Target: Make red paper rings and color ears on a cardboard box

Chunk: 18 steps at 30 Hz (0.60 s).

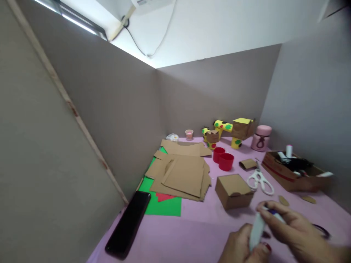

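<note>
My left hand [240,244] is closed around a white marker-like tube [257,231], held upright and slightly tilted. At the tube's top end, the fingers of my right hand [287,224] are pinched together. A small white piece with a purple band [275,214] pokes out between the right fingers; blur hides whether it is a cap or a second marker. Just beyond the hands sits a closed brown cardboard box [234,190]. White-handled scissors [260,180] lie to its right, near a small folded cardboard piece [248,164].
Cardboard sheets [186,175] lie over green paper [164,207]. A black phone [128,224] is at the left edge. Behind stand red rings [226,162], yellow spotted figures [236,142] and a pink flask [261,138]. An open carton [290,179] of supplies sits right.
</note>
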Available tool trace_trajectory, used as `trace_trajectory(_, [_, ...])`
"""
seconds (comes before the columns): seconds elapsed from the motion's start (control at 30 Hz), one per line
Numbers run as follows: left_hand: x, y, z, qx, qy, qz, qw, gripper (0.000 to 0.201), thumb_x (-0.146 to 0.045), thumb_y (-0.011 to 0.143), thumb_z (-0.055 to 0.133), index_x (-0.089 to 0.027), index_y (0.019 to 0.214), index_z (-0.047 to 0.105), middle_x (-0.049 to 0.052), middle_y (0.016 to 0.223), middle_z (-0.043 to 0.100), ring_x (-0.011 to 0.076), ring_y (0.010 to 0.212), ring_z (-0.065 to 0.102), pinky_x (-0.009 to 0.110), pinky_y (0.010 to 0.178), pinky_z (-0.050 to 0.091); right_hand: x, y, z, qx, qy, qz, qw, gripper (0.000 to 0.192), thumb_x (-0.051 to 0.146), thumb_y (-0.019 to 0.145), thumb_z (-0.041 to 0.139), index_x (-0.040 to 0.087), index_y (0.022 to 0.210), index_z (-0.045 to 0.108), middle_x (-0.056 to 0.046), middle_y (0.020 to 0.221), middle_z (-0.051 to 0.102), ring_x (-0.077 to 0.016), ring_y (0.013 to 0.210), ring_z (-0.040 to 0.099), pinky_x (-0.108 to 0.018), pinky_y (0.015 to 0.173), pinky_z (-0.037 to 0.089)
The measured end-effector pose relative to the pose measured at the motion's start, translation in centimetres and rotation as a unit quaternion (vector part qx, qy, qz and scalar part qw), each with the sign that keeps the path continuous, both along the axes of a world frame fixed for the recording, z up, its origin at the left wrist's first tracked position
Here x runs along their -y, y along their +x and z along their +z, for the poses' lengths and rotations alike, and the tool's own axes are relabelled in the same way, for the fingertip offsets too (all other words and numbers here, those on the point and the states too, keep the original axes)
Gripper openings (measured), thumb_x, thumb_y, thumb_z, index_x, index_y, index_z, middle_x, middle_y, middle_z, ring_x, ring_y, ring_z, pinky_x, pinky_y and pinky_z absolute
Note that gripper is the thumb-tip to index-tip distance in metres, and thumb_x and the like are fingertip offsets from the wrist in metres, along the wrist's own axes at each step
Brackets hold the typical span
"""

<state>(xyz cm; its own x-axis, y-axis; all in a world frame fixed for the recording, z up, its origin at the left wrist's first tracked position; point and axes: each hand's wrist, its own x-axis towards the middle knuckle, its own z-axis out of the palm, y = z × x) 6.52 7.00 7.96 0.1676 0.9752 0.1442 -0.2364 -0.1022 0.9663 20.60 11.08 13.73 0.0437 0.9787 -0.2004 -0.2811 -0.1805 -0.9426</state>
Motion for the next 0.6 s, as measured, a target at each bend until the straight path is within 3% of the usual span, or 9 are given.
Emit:
trace_trajectory(0.03, [0.3,0.1,-0.3,0.059,-0.058,-0.015,0.996,0.037,-0.05,0.067,0.071,-0.016,0.082,0.067,-0.001,0.058,0.055,0.0099,0.05,0.042,0.022,0.051,0.036,0.7,-1.2,-0.5,-0.067,-0.03,0.007,0.997,0.035,0.033,0.039,0.091,0.02,0.063,0.068,0.005,0.045,0.054,-0.005,0.037,0.041,-0.016,0.033,0.03])
trace_trajectory(0.1, [0.4,-0.2,-0.9,0.132,-0.118,-0.037,0.984,0.042,-0.06,0.07,0.064,-0.018,0.078,0.059,-0.009,0.048,0.04,0.0047,0.039,0.027,0.018,0.041,0.026,1.6,-2.8,-1.5,-0.247,-0.083,-0.011,0.965,0.037,0.033,0.041,0.09,0.02,0.068,0.07,0.008,0.043,0.05,-0.0016,0.033,0.036,-0.012,0.03,0.026])
trace_trajectory(0.17, [0.0,-0.9,-1.1,0.177,-0.141,-0.045,0.973,0.047,-0.066,0.075,0.052,-0.02,0.081,0.054,-0.009,0.05,0.041,0.0045,0.038,0.032,0.018,0.043,0.033,2.1,-3.4,-2.3,-0.295,-0.112,-0.016,0.949,0.04,0.035,0.038,0.091,0.017,0.067,0.069,0.006,0.046,0.055,-0.0024,0.034,0.041,-0.013,0.031,0.033])
trace_trajectory(0.23, [-0.5,-1.5,-0.9,0.21,-0.14,-0.037,0.967,0.042,-0.061,0.075,0.058,-0.02,0.082,0.054,-0.007,0.058,0.05,0.006,0.051,0.049,0.019,0.059,0.043,2.4,-3.6,-3.1,-0.311,-0.13,-0.024,0.941,0.04,0.028,0.036,0.092,0.014,0.066,0.069,0.002,0.051,0.062,-0.0048,0.039,0.05,-0.014,0.037,0.043])
trace_trajectory(0.37, [-1.0,-1.8,0.4,0.292,-0.164,-0.005,0.942,0.029,-0.044,0.077,0.066,-0.02,0.09,0.056,0.0,0.078,0.068,0.0101,0.072,0.064,0.022,0.073,0.049,2.8,-3.7,-4.2,-0.326,-0.136,-0.045,0.934,0.036,0.018,0.042,0.091,0.013,0.066,0.065,-0.005,0.064,0.071,-0.0108,0.054,0.065,-0.017,0.051,0.052])
trace_trajectory(0.5, [-0.9,-1.2,1.2,0.358,-0.226,0.047,0.905,0.036,-0.029,0.072,0.075,-0.02,0.095,0.05,0.011,0.1,0.072,0.0207,0.088,0.07,0.033,0.081,0.052,3.0,-3.7,-4.6,-0.32,-0.105,-0.073,0.939,0.035,0.023,0.051,0.089,0.017,0.071,0.061,-0.001,0.068,0.072,-0.0129,0.061,0.067,-0.019,0.053,0.053])
trace_trajectory(0.6, [-0.8,-0.9,1.2,0.355,-0.257,0.075,0.896,0.035,-0.024,0.074,0.073,-0.02,0.097,0.046,0.013,0.101,0.072,0.0235,0.09,0.07,0.035,0.079,0.054,3.0,-3.6,-5.1,-0.304,-0.072,-0.085,0.946,0.03,0.024,0.06,0.085,0.019,0.076,0.059,0.004,0.07,0.07,-0.0087,0.058,0.063,-0.017,0.053,0.05])
